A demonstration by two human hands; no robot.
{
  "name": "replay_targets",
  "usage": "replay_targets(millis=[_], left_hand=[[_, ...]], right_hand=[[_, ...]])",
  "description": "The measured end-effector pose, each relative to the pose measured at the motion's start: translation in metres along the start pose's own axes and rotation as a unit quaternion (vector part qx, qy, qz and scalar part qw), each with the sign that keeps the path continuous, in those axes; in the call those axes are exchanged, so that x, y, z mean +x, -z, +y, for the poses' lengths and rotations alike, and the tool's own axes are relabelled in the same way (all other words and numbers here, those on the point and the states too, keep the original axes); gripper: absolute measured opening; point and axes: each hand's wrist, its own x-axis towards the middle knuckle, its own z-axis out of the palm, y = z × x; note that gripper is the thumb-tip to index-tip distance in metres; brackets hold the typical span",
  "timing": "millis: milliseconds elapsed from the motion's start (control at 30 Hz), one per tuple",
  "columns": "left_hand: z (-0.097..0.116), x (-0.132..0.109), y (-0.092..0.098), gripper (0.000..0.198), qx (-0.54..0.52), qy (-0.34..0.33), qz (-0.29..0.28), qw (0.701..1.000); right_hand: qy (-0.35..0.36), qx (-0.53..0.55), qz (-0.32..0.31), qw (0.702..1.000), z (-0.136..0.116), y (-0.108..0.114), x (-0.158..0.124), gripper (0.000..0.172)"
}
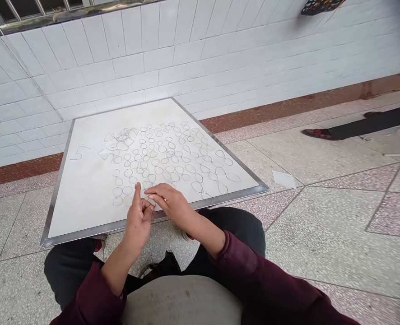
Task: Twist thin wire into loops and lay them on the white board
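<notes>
both hands (155,210) seemingly touching wire loops (166,158).

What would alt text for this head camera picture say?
A seated person's left hand and right hand rest on the near edge of a white board covered with rows of small wire loops. Tiled wall and floor surround it.

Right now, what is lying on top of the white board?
Rows of thin wire loops and a tangle lie on the white board. The left hand and right hand cover loops near its front edge.
</notes>
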Motion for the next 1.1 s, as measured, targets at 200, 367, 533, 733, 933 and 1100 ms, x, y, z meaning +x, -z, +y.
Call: replay_targets(millis=[200,367,533,733,933,1100], left_hand=[[0.006,-0.001,-0.001,0.077,-0.044,0.004,0.02,0.999],[0.008,0.0,-0.001,0.074,-0.034,0.008,0.012,0.999],[0.011,0.0,0.002,0.076,-0.056,0.013,0.033,0.998],[0.011,-0.001,0.005,0.077,-0.074,0.02,0.021,0.997],[0.015,-0.002,0.003,0.077,-0.142,0.04,0.017,0.989],[0.016,-0.001,0.001,0.077,-0.2,0.06,0.033,0.977]], right_hand=[[-0.13,0.137,-0.031,0.982,0.001,0.003,-0.007,0.007],[-0.129,0.118,-0.041,0.984,-0.003,-0.001,-0.009,0.007],[-0.151,0.197,-0.039,0.968,-0.001,-0.003,-0.011,0.007],[-0.165,0.355,-0.096,0.915,0.008,0.0,-0.011,0.012],[-0.156,0.442,-0.089,0.879,0.001,-0.007,-0.014,0.016],[-0.18,0.455,-0.051,0.871,-0.004,-0.015,-0.017,0.016]])
